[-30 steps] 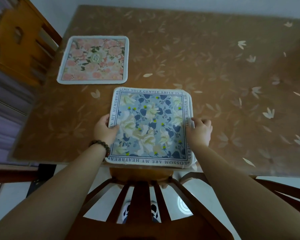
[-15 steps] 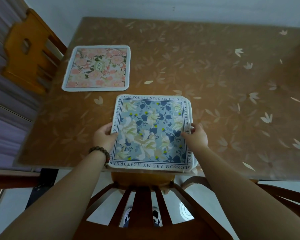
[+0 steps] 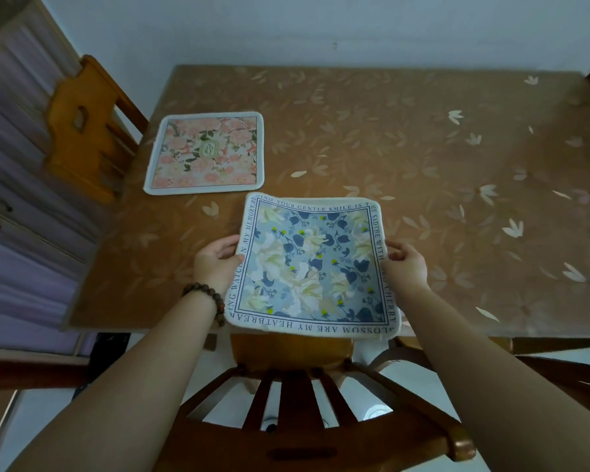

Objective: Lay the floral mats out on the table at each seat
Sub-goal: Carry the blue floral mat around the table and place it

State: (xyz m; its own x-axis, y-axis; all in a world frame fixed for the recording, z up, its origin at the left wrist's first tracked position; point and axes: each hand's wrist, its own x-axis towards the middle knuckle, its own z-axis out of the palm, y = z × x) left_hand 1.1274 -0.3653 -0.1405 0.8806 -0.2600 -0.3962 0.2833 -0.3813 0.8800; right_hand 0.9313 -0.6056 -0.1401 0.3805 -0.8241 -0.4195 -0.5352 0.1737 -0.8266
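A blue floral mat (image 3: 312, 267) with a lettered white border is held at the table's near edge, its far edge curling up a little. My left hand (image 3: 215, 264) grips its left side and my right hand (image 3: 406, 264) pinches its right side. More mat edge shows beneath it at the lower right corner. A pink floral mat (image 3: 206, 153) lies flat on the brown table (image 3: 440, 182) at the left seat.
One wooden chair (image 3: 86, 131) stands at the table's left side, and another chair (image 3: 304, 403) sits right below me at the near edge. Purple curtains hang at far left. The wall runs behind the table.
Both hands have shifted up along the blue mat's sides and raised it slightly off the table; the view has pulled back and tilted up, showing more of the wall.
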